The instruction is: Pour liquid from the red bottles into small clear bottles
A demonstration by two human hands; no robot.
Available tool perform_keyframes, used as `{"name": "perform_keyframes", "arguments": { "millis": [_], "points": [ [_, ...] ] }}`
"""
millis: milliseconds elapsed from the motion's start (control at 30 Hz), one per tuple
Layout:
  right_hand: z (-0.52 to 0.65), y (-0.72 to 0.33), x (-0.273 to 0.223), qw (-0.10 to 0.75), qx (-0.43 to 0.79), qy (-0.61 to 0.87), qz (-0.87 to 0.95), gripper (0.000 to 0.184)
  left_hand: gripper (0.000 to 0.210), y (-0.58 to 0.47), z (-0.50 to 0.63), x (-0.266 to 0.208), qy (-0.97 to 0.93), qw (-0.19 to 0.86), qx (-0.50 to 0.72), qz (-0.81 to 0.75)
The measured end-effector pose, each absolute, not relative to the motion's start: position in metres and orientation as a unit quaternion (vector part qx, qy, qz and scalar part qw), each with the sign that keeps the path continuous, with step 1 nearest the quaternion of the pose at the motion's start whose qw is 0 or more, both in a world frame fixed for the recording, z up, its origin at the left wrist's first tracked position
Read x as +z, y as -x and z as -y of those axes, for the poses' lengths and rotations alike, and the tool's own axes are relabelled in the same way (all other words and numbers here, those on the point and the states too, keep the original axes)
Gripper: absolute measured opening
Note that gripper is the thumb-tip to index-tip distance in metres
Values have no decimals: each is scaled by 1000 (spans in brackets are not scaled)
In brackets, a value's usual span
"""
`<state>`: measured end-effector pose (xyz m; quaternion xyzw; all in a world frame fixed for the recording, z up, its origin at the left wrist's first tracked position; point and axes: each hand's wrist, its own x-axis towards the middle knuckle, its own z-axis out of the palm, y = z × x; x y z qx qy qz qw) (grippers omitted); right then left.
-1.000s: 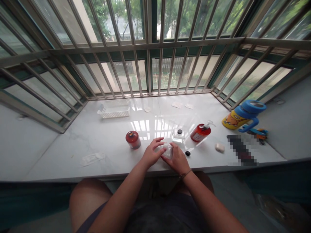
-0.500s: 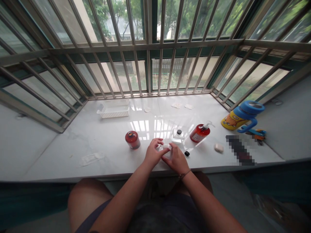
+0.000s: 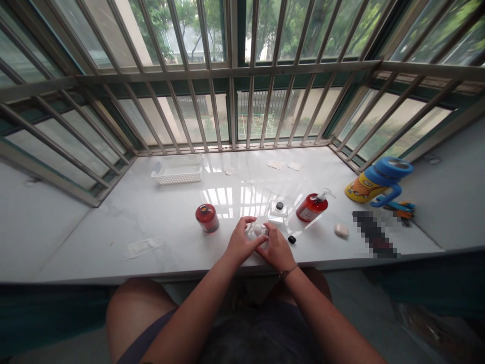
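My left hand [image 3: 241, 238] and my right hand [image 3: 278, 246] meet near the front edge of the white counter [image 3: 182, 253]. Their fingers curve around a small clear, whitish container [image 3: 258, 229], its exact kind partly hidden by the fingers. Just beyond it stands a clear square bottle [image 3: 279, 215] with a black neck or top. A small black cap [image 3: 291, 239] lies beside my right hand. To the left is a red bottle [image 3: 207, 219] with an uncovered neck. A red pump bottle [image 3: 311, 208] with a clear pump stands to the right.
A white perforated basket [image 3: 178, 175] sits at the back left. On the right are a blue and yellow mug-like bottle [image 3: 369, 184], a pale soap-like lump [image 3: 341, 231] and a blurred-out dark item [image 3: 375, 235]. A flat pale wrapper [image 3: 144, 247] lies front left; metal bars [image 3: 231, 111] close the back.
The clear container has turned or tilted slightly between my fingers, and more of its rounded whitish part shows. Both hands have stayed almost in place. The other things have not moved.
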<state>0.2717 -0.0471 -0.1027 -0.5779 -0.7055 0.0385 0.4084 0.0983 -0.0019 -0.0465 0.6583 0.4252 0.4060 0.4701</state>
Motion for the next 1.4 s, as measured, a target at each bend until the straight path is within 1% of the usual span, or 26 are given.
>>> {"name": "perform_keyframes", "arguments": {
  "millis": [167,300,333,400,467,500,633,800,867,1033,1200,1300,1400],
  "points": [
    [47,-272,-102,403,37,580,707,68,34,-99,-5,-48,-662,431,429,-437],
    [48,-271,-98,406,41,582,704,67,18,-86,-6,-45,-695,449,404,-390],
    [48,-271,-98,406,42,582,704,67,18,-83,-5,-44,-703,454,396,-378],
    [48,-270,-97,406,40,582,704,68,27,-79,-4,-45,-706,460,389,-373],
    [48,-270,-97,407,39,584,701,70,35,-77,-3,-49,-690,466,392,-392],
    [48,-270,-98,406,40,586,700,72,36,-77,-3,-51,-677,469,397,-405],
    [49,-270,-98,399,47,588,702,76,20,-79,-3,-57,-639,466,433,-433],
    [49,-270,-96,405,41,584,703,66,9,-86,8,-55,-651,447,449,-419],
    [49,-270,-96,405,42,585,701,64,12,-89,12,-53,-649,439,458,-419],
    [48,-271,-98,402,35,580,708,63,29,-91,16,-49,-683,413,446,-406],
    [48,-271,-99,402,38,581,707,64,49,-95,10,-47,-695,453,395,-394],
    [48,-271,-101,396,42,577,713,65,53,-101,5,-45,-694,478,372,-390],
    [48,-272,-104,385,45,582,715,64,49,-105,0,-44,-693,486,363,-388]
  ]
}}
